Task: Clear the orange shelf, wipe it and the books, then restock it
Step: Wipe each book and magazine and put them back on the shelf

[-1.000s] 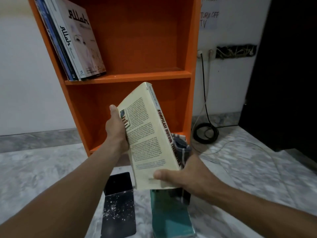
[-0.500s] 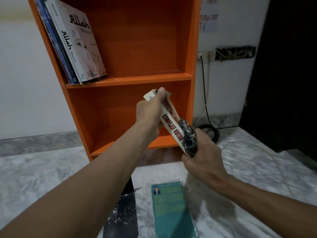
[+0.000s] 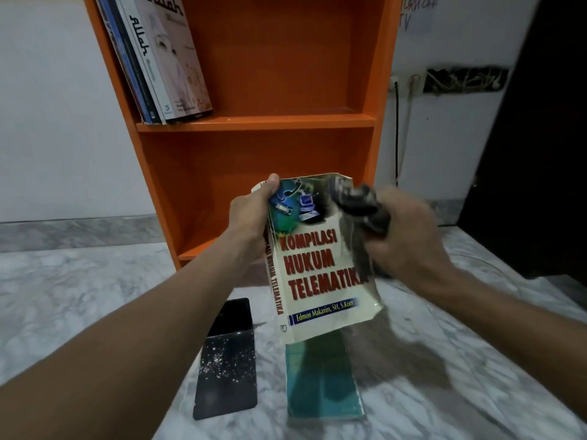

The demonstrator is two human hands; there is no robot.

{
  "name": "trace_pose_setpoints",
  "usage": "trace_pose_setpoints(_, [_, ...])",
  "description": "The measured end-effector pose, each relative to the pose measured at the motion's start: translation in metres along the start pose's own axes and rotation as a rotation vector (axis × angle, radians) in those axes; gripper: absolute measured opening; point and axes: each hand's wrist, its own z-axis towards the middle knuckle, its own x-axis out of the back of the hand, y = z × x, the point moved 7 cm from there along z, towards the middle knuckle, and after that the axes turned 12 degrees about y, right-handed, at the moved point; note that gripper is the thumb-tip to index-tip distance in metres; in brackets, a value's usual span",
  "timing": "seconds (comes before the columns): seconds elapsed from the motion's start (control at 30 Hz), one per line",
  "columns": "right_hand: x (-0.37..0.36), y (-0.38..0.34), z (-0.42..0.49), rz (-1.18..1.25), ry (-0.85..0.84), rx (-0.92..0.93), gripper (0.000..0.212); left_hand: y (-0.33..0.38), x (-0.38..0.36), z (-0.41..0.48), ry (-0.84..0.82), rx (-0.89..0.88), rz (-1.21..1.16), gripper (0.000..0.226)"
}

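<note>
Now I'm mid-wipe, I judge — left grip (image 3: 254, 214) clamps the book (image 3: 320, 271), right grip (image 3: 406, 239) bunches the cloth (image 3: 359, 201) — next I'd drag it downward, then shelve.

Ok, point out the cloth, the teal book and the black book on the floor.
cloth (image 3: 359, 206), head view, bunched dark fabric
teal book (image 3: 320, 382), head view, middle of cover
black book (image 3: 227, 360), head view, middle of speckled cover
</note>
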Motion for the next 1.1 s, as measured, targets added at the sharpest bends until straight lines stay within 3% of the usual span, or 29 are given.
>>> trace_pose_setpoints(0.07, [-0.015, -0.006, 0.028, -0.082, 0.035, -0.009, 0.029, 0.001, -0.005, -0.002, -0.058, -0.010, -0.008, 0.034])
trace_pose_setpoints(0.13, [-0.044, -0.007, 0.022, -0.131, -0.077, -0.001, 0.041, 0.001, -0.011, -0.002, -0.111, -0.013, -0.023, 0.036])
trace_pose_setpoints(0.2, [-0.061, -0.024, -0.019, -0.140, -0.179, 0.139, 0.047, 0.003, -0.012, -0.003, -0.151, -0.007, -0.050, 0.037])
trace_pose_setpoints(0.27, [-0.058, -0.041, -0.075, -0.087, -0.345, 0.310, 0.051, 0.002, -0.005, 0.002, -0.151, 0.020, -0.086, 0.038])
trace_pose_setpoints(0.37, [-0.051, -0.048, -0.149, -0.031, -0.701, 0.595, 0.032, 0.004, 0.012, 0.010, -0.113, -0.037, -0.030, 0.030])
trace_pose_setpoints(0.4, [-0.047, -0.043, -0.153, 0.007, -0.739, 0.581, 0.032, 0.005, 0.016, 0.012, -0.103, -0.052, -0.010, 0.028])
trace_pose_setpoints(0.47, [-0.037, -0.034, -0.121, 0.112, -0.628, 0.388, 0.040, 0.003, 0.020, 0.013, -0.099, -0.062, 0.005, 0.027])
trace_pose_setpoints(0.53, [-0.020, -0.036, -0.062, 0.154, -0.365, 0.226, 0.046, 0.001, 0.021, 0.012, -0.097, -0.061, 0.009, 0.028])
trace_pose_setpoints(0.6, [-0.015, -0.038, -0.005, 0.068, -0.118, 0.174, 0.045, 0.004, 0.017, 0.009, -0.106, -0.068, 0.010, 0.031])
trace_pose_setpoints(0.63, [-0.022, -0.038, 0.013, 0.025, -0.075, 0.134, 0.044, 0.005, 0.014, 0.007, -0.120, -0.070, 0.005, 0.035])
trace_pose_setpoints(0.73, [-0.060, -0.035, -0.014, -0.127, -0.186, 0.098, 0.055, 0.009, 0.004, 0.002, -0.163, -0.071, -0.039, 0.032])
trace_pose_setpoints(0.8, [-0.068, -0.043, -0.080, -0.163, -0.307, 0.319, 0.056, 0.012, 0.006, 0.003, -0.164, -0.063, -0.086, 0.026])
trace_pose_setpoints(0.87, [-0.070, -0.044, -0.151, -0.094, -0.630, 0.463, 0.046, 0.014, 0.016, 0.008, -0.145, -0.084, -0.081, 0.026])
trace_pose_setpoints(0.93, [-0.063, -0.038, -0.175, 0.023, -0.866, 0.413, 0.043, 0.014, 0.026, 0.015, -0.120, -0.115, -0.032, 0.030])
trace_pose_setpoints(1.0, [-0.053, -0.036, -0.151, 0.073, -0.834, 0.273, 0.035, 0.010, 0.034, 0.019, -0.096, -0.116, 0.007, 0.031])
trace_pose_setpoints(1.1, [-0.027, -0.047, -0.063, 0.114, -0.397, 0.181, 0.034, 0.002, 0.036, 0.022, -0.080, -0.110, 0.017, 0.032])
